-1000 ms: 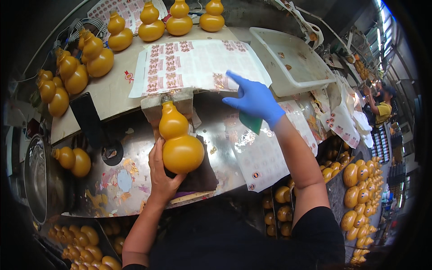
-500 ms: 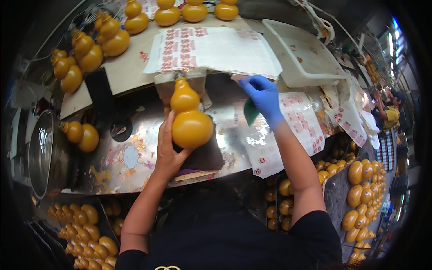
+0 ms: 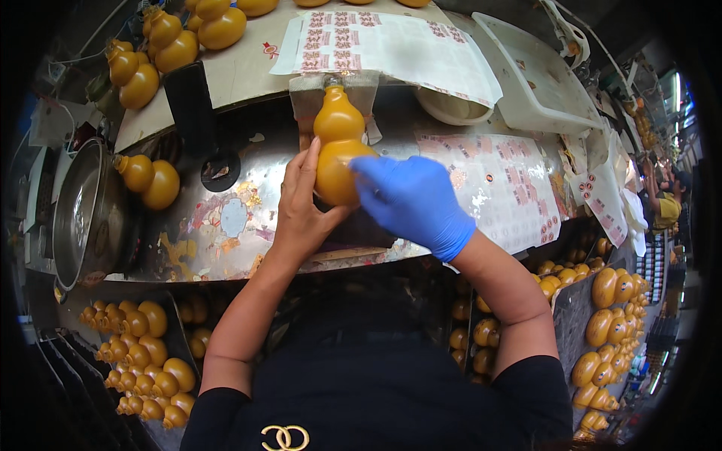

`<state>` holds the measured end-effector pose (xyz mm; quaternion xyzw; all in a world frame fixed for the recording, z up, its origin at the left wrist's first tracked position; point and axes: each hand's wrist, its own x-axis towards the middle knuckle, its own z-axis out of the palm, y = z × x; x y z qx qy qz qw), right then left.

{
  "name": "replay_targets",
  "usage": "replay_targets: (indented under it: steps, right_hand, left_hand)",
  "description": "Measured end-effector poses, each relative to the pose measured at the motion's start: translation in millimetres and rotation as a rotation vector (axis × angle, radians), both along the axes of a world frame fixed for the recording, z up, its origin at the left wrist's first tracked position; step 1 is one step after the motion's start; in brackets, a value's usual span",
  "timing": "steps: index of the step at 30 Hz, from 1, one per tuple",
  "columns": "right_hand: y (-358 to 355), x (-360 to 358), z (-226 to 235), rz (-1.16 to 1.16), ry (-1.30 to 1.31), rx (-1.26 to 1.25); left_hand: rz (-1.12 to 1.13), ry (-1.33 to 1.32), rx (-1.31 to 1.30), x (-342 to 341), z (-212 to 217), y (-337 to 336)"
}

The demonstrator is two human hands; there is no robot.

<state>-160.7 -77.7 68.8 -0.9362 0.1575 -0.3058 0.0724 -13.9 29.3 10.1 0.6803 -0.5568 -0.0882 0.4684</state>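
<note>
Gloved right hand (image 3: pixel 414 201) moved from near printed sheet (image 3: pixel 410 45) onto yellow gourd (image 3: pixel 338 120). Gourd over metal worktop (image 3: pixel 274 143), neck pointing away at pale block (image 3: pixel 304 101), long axis near-to-far. Left hand (image 3: pixel 302 201) cupping lower bulb, thumb at near end. Right fingers bent against bulb, blurred, hiding its right side; any held item, cannot tell. Far gourds (image 3: pixel 220 31) cut off at upper edge.

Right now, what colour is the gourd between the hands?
The gourd is shiny orange-yellow, clearest in the head view.
</note>
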Motion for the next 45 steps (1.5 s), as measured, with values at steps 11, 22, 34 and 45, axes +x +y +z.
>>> replay_targets:
  steps: [11,22,34,45]
  right_hand:
    - [-13.1,-19.3,-38.7,-0.249,-0.213,1.332]
    - [-30.7,0.9,-53.2,-0.064,-0.12,1.318]
    - [-31.2,-8.2,-60.7,0.024,-0.014,1.335]
    - [-28.4,-11.0,-64.2,0.011,-0.035,1.285]
  left_hand:
    - [-0.243,1.076,0.033,28.9,-1.0,-3.4]
    - [-0.248,1.038,0.054,32.2,-3.4,-16.4]
    - [-0.321,0.866,0.154,36.0,-5.5,-5.1]
    - [-0.301,0.86,0.112,33.7,-11.9,-4.0]
